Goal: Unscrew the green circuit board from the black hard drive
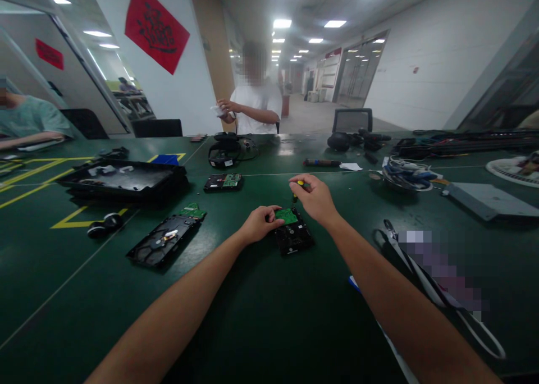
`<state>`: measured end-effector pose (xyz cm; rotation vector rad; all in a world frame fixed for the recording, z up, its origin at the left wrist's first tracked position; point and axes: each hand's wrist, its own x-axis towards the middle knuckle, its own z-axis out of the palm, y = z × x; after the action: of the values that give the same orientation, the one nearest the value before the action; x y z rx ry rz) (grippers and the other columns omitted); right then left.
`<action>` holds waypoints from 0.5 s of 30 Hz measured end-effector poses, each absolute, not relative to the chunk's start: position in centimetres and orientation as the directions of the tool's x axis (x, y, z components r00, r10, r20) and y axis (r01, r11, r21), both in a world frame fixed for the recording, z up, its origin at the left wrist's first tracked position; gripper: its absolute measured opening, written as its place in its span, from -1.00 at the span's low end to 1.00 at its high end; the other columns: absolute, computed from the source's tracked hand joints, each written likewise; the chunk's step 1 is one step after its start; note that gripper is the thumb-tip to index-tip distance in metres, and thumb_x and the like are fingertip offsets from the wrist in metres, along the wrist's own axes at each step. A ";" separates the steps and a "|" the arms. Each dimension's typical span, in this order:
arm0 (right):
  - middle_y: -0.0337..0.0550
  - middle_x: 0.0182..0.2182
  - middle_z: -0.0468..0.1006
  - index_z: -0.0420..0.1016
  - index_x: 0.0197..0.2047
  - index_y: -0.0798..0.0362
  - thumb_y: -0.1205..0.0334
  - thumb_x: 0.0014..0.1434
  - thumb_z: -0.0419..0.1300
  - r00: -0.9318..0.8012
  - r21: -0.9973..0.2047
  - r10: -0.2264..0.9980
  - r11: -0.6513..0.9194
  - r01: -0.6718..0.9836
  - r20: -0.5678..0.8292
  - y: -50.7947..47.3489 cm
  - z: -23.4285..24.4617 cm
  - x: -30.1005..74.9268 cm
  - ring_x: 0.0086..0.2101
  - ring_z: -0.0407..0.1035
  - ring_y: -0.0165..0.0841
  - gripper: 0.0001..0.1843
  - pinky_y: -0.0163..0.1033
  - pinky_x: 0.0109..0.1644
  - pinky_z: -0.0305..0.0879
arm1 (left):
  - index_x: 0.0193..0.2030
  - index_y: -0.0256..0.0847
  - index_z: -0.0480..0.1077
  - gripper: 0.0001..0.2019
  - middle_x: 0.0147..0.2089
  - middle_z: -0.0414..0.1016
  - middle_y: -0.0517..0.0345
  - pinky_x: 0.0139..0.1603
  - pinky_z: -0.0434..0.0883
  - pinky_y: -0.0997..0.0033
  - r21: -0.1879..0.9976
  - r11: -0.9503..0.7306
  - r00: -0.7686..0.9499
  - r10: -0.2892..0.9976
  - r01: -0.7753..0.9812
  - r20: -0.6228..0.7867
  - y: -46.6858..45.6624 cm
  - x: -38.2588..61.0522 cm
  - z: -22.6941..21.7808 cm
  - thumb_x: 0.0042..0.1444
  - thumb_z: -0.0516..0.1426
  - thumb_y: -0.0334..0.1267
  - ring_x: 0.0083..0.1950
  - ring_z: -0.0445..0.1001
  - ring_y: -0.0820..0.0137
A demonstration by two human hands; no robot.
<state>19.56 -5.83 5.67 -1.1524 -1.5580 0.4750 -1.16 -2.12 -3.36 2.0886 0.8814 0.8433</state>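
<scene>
At your twelve o'clock lies a hard drive (293, 240), your left hand (260, 225) gripping its nine-o'clock edge; your right hand (315, 200) pinches a screwdriver (295, 196) at its far end; beyond, at eleven, lies a second drive (223, 182)

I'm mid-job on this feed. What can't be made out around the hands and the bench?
All in the head view:
Tip of the yellow-topped tool: too small and dark to tell whether it meets a screw.
Left edge of the green board: covered by the left hand.
Blue-edged item: mostly hidden by the right forearm.
White round object: cut off by the picture's right edge.
</scene>
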 end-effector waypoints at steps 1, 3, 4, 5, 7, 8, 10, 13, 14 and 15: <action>-0.18 -0.26 0.60 0.56 -0.14 -0.06 -0.08 0.23 0.23 0.050 -0.823 0.878 0.424 0.377 0.476 -5.7 5.7 19.6 -0.45 0.40 -0.39 -0.71 -0.25 -0.37 0.34 | -0.50 -0.12 0.16 -0.62 0.05 0.62 -0.09 0.12 0.40 0.14 0.794 -0.517 0.555 0.782 0.320 0.285 -2.1 -1.2 -3.4 0.12 0.28 -0.11 0.30 0.44 0.04; -0.23 -0.45 0.54 0.57 -0.15 -0.05 -0.15 0.25 0.19 0.039 -0.896 0.926 0.350 0.274 0.374 -5.5 5.8 19.8 -0.56 0.33 -0.41 -0.64 -0.27 -0.47 0.28 | -0.51 -0.12 0.15 -0.61 0.03 0.63 -0.09 0.12 0.40 0.14 0.797 -0.513 0.551 0.784 0.317 0.285 -2.1 -1.1 -3.4 0.13 0.28 -0.10 0.31 0.44 0.04; -0.25 -0.52 0.49 0.57 -0.15 -0.03 -0.16 0.27 0.17 0.032 -0.926 0.945 0.313 0.213 0.327 -5.4 5.9 19.9 -0.59 0.31 -0.41 -0.62 -0.28 -0.50 0.27 | -0.51 -0.12 0.15 -0.61 0.02 0.63 -0.09 0.12 0.40 0.14 0.799 -0.511 0.549 0.785 0.315 0.286 -2.1 -1.1 -3.4 0.13 0.28 -0.10 0.31 0.44 0.04; -0.27 -0.56 0.46 0.56 -0.14 -0.02 -0.16 0.28 0.14 0.021 -0.947 0.957 0.283 0.151 0.289 -5.4 6.0 19.9 -0.60 0.32 -0.40 -0.61 -0.28 -0.51 0.27 | -0.51 -0.12 0.15 -0.61 0.01 0.63 -0.09 0.12 0.40 0.14 0.801 -0.510 0.547 0.786 0.313 0.287 -2.1 -1.1 -3.4 0.13 0.28 -0.10 0.31 0.44 0.04; -0.25 -0.55 0.47 0.55 -0.14 0.01 -0.11 0.29 0.14 -0.007 -0.968 0.969 0.247 0.053 0.247 -5.3 6.3 20.0 -0.57 0.37 -0.39 -0.63 -0.28 -0.50 0.30 | -0.51 -0.12 0.15 -0.60 0.00 0.64 -0.09 0.12 0.40 0.14 0.802 -0.512 0.546 0.785 0.307 0.292 -2.1 -1.1 -3.4 0.13 0.28 -0.10 0.31 0.44 0.04; -0.23 -0.51 0.49 0.55 -0.15 0.02 -0.10 0.27 0.16 -0.020 -0.970 0.970 0.241 0.030 0.240 -5.3 6.4 20.0 -0.54 0.39 -0.39 -0.64 -0.28 -0.49 0.30 | -0.51 -0.12 0.15 -0.60 -0.01 0.64 -0.09 0.11 0.40 0.15 0.802 -0.514 0.546 0.784 0.304 0.296 -2.1 -1.1 -3.4 0.12 0.28 -0.10 0.31 0.45 0.04; -0.22 -0.46 0.52 0.53 -0.19 0.03 -0.09 0.22 0.24 -0.039 -0.968 0.969 0.247 0.047 0.245 -5.4 6.4 20.0 -0.51 0.39 -0.41 -0.66 -0.31 -0.49 0.27 | -0.51 -0.12 0.15 -0.61 -0.04 0.65 -0.07 0.09 0.41 0.16 0.798 -0.521 0.547 0.781 0.302 0.303 -2.1 -1.1 -3.4 0.12 0.29 -0.11 0.29 0.47 0.04; -0.25 -0.47 0.52 0.49 -0.28 0.04 -0.09 0.14 0.33 -0.004 -0.957 0.964 0.263 0.120 0.265 -5.3 6.2 20.0 -0.50 0.35 -0.44 -0.65 -0.33 -0.46 0.23 | -0.51 -0.13 0.16 -0.62 -0.02 0.64 -0.05 0.07 0.42 0.17 0.794 -0.523 0.544 0.782 0.309 0.303 -2.2 -1.1 -3.4 0.12 0.29 -0.12 0.25 0.49 0.05; -0.25 -0.47 0.52 0.48 -0.30 0.04 -0.08 0.12 0.34 0.024 -0.956 0.963 0.262 0.134 0.268 -5.3 6.1 20.0 -0.49 0.33 -0.44 -0.66 -0.33 -0.46 0.22 | -0.51 -0.13 0.17 -0.62 0.00 0.63 -0.05 0.07 0.42 0.18 0.793 -0.524 0.543 0.783 0.312 0.303 -2.2 -1.1 -3.4 0.12 0.29 -0.12 0.25 0.49 0.06; -0.25 -0.47 0.53 0.47 -0.31 0.04 -0.06 0.12 0.34 0.050 -0.956 0.962 0.258 0.140 0.267 -5.3 6.1 20.0 -0.49 0.32 -0.44 -0.67 -0.34 -0.47 0.21 | -0.51 -0.13 0.17 -0.62 0.01 0.63 -0.05 0.07 0.42 0.18 0.792 -0.524 0.541 0.784 0.314 0.304 -2.2 -1.1 -3.4 0.12 0.29 -0.12 0.25 0.49 0.06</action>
<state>19.99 -5.30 6.06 -1.1335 -1.3680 0.8957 -1.10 -2.24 -3.37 2.0873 0.8837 0.8722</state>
